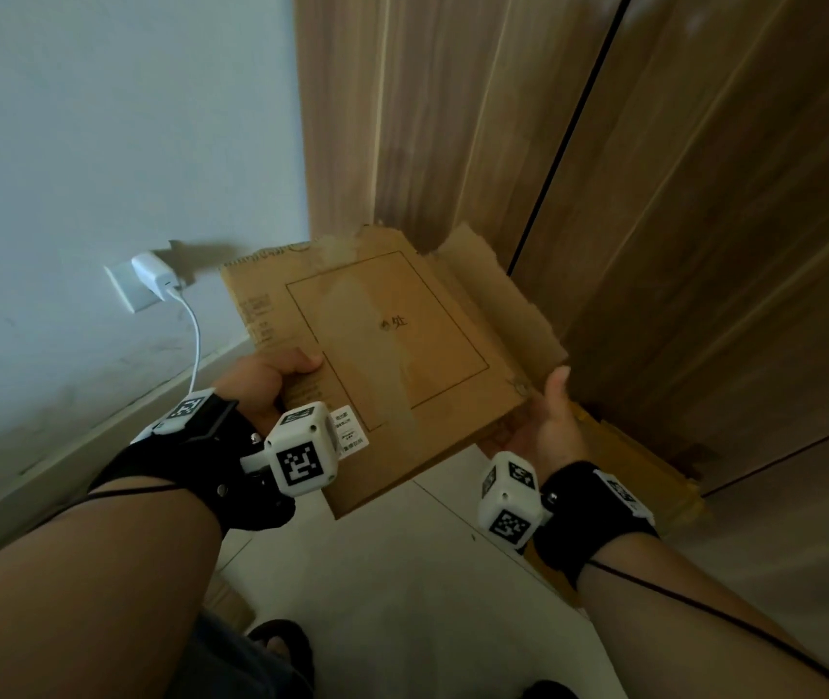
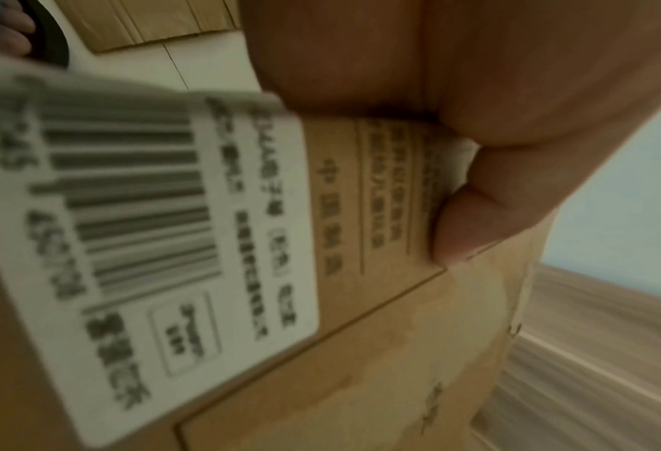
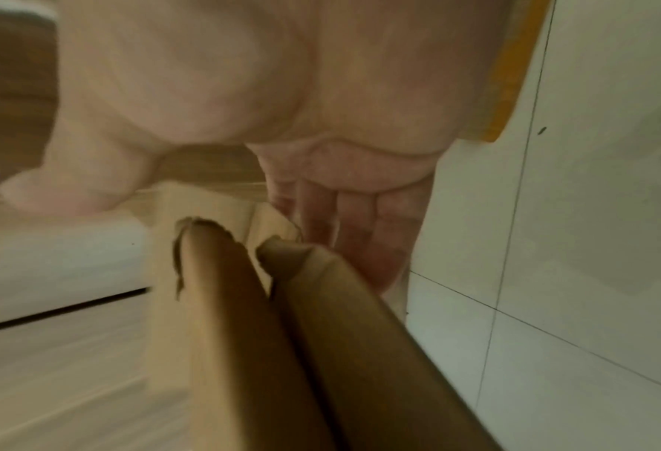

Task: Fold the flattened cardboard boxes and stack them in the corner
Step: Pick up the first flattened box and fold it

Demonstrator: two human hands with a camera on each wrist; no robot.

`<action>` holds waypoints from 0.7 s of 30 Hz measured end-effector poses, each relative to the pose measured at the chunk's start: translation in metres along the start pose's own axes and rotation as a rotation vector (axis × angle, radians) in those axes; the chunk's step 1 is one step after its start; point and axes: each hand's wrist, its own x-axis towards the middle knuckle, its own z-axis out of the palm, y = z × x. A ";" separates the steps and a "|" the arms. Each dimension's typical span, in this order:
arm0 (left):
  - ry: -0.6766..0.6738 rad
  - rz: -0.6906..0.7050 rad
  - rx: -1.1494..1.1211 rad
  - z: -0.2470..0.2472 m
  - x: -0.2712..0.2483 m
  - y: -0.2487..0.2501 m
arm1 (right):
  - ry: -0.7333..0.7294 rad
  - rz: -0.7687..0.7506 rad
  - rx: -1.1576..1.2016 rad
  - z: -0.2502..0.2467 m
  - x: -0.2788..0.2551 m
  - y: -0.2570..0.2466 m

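Cardboard box x1 held flat, L hand grip pinching edge, R hand grip open beneath corner

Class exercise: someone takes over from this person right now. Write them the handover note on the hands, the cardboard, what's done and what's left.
Left hand: grips the near left edge of the flattened box, thumb on top.
Right hand: open, fingers straight under the box's right edge, supporting it.
The box is held in the air in front of the wooden wardrobe.
More cardboard already lies on the floor by the wardrobe.
Left: set this box down on that pile.
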 end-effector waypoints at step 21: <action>0.247 0.119 0.005 -0.004 0.036 -0.009 | -0.029 -0.168 -0.371 0.017 0.017 -0.001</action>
